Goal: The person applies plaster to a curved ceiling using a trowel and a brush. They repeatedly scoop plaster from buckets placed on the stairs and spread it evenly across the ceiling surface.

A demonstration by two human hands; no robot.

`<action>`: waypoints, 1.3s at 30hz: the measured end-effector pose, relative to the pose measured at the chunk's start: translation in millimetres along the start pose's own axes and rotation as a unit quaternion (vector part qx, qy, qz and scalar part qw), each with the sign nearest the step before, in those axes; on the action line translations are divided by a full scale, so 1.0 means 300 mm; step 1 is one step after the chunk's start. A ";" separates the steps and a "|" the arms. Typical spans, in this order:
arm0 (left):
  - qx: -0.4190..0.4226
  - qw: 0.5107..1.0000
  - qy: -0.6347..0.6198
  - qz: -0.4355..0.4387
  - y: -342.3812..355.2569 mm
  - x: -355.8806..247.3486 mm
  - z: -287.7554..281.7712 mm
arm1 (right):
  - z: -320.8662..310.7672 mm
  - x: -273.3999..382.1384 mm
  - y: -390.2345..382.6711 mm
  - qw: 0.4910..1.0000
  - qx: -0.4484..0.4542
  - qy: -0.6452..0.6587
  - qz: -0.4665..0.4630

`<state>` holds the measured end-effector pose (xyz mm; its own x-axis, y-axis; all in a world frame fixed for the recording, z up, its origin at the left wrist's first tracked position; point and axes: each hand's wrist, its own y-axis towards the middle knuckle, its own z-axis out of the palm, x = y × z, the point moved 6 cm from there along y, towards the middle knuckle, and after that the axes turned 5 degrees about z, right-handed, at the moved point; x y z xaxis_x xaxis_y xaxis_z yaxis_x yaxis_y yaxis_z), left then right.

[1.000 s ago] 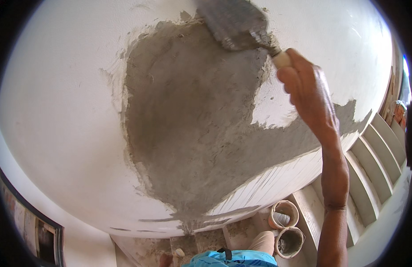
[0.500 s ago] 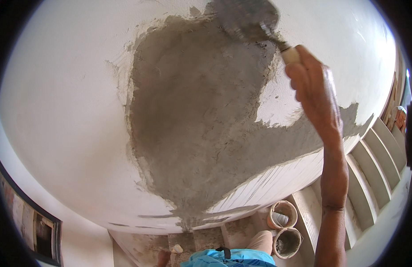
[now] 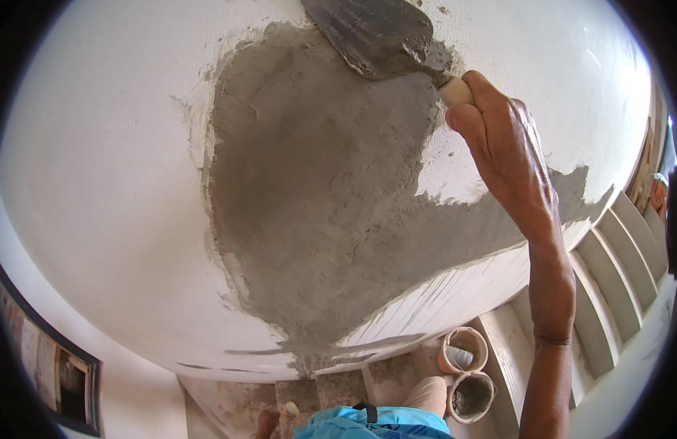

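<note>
Head view: a person's right hand (image 3: pixel 499 139), arm raised from the lower right, has its fingers clenched around the pale handle of a trowel (image 3: pixel 375 36), whose grey-coated blade lies flat against the top edge of a wet mortar patch (image 3: pixel 316 197) on a white wall (image 3: pixel 104 168), an angle that appears suited to pressing and smoothing the mix. The patch runs from near the wall's top edge down to its bottom edge, with a bare white gap just beside the wrist. Two buckets (image 3: pixel 466 373) stand touching on the floor below, close to the worker's knee and within reach of the stairs (image 3: pixel 616 256) at right. A framed picture (image 3: pixel 53 358) hangs at lower left. The left hand is out of view.
</note>
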<state>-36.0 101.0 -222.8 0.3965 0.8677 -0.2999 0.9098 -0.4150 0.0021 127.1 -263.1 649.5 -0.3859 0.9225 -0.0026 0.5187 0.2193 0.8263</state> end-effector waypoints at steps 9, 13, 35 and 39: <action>0.051 0.929 -0.248 -0.269 0.013 0.052 0.034 | -0.073 -0.074 0.016 0.960 -0.033 0.225 0.164; -0.041 0.894 -0.298 -0.333 -0.056 0.079 0.087 | 0.015 0.049 -0.038 0.938 -0.053 0.326 0.108; 0.072 0.944 -0.192 -0.260 -0.068 0.061 0.104 | -0.089 -0.059 -0.026 0.994 -0.079 0.057 0.045; 0.058 0.920 -0.220 -0.320 -0.121 0.078 0.086 | -0.006 -0.023 0.028 0.997 -0.069 0.026 0.028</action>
<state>-62.7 129.3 -254.4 -0.3259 0.7610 -0.5609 0.9103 0.0925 -0.4035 132.8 -268.3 657.3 -0.4001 0.9137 0.0710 0.4320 0.1197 0.8939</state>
